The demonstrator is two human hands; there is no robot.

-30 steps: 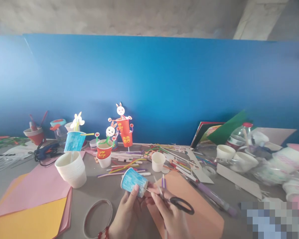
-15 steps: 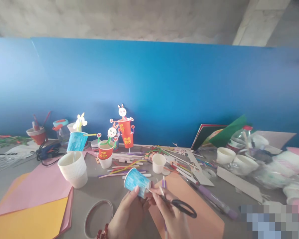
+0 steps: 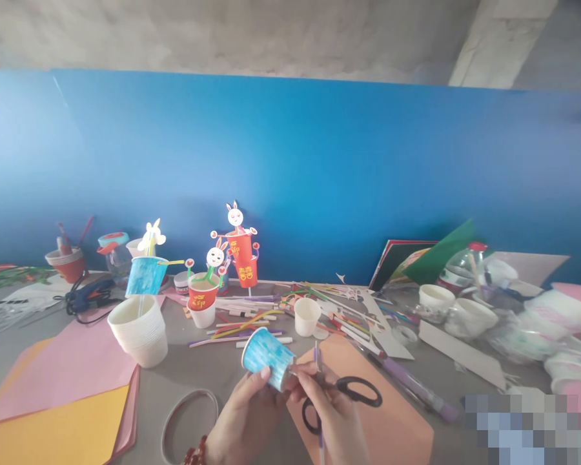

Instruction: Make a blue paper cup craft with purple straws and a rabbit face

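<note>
A blue-painted paper cup (image 3: 267, 356) lies tilted in my left hand (image 3: 252, 407), its open mouth toward the upper left. The thumb presses on its side while the fingers curl underneath. My right hand (image 3: 332, 407) is closed on black-handled scissors (image 3: 359, 391), held by the blades with the handle loops spread apart. One blade tip points at the base end of the cup; whether it pierces the cup is hidden by my fingers. Beneath my hands lies a sheet of orange paper (image 3: 392, 410).
A stack of white cups (image 3: 142, 332) stands at left, holding a blue cup figure (image 3: 146, 276). Rabbit-faced red cup figures (image 3: 241, 250) stand at the back. Markers and pipe cleaners (image 3: 252, 323) litter the middle. A tape ring (image 3: 190, 420) lies near my left wrist.
The scissors' handles have spread apart, so both loops now show. The right hand has turned slightly against the cup's base. The cup stays nearly in place.
</note>
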